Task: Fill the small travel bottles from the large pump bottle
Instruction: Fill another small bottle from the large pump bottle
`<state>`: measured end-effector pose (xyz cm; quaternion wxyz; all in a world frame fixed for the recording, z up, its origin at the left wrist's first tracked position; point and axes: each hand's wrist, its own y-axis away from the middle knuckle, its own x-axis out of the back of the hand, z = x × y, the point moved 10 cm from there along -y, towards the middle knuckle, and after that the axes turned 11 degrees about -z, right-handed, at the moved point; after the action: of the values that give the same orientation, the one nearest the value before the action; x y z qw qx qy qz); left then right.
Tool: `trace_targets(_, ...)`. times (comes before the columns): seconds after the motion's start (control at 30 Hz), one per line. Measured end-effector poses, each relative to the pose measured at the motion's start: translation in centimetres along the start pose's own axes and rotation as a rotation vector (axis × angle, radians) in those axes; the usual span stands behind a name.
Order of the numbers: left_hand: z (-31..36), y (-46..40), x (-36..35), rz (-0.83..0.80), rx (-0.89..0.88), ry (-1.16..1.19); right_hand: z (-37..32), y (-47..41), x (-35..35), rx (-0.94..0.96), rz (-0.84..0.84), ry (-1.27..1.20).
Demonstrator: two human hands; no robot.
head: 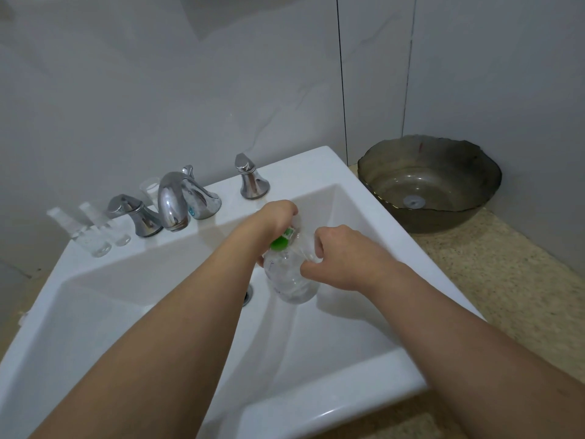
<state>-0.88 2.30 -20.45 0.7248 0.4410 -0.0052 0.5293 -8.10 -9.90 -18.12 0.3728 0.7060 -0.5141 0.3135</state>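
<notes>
Nearest to us, over the basin of the white sink, we hold the large pump bottle, clear and with some clear liquid inside. Our right hand curls its fingers around the upper side of the bottle, and our left hand closes from above over the green pump head. It seems that we are working on the pump, either unscrewing or pressing it; we cannot tell which one. To do this step well, we should keep the right hand firm so the body does not turn with the cap, keep the bottle upright and low over the basin so drops fall inside, and turn the head slowly. Farther away, on the back ledge at the left of the chrome faucet, the small travel bottles stand together, well apart from our hands; we cannot tell if they are filled. Farthest to the right, a dark glass bowl sits on the counter.
</notes>
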Motion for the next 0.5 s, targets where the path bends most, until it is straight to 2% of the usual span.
trace_targets(0.33, 0.08, -0.2, 0.1, 0.009, -0.033, -0.015, -0.18, -0.01, 0.28, 0.004, -0.001, 0.039)
trace_targets(0.5, 0.43, 0.1, 0.23, -0.07, -0.039, -0.04, -0.63, 0.1, 0.78, 0.03, 0.029, 0.03)
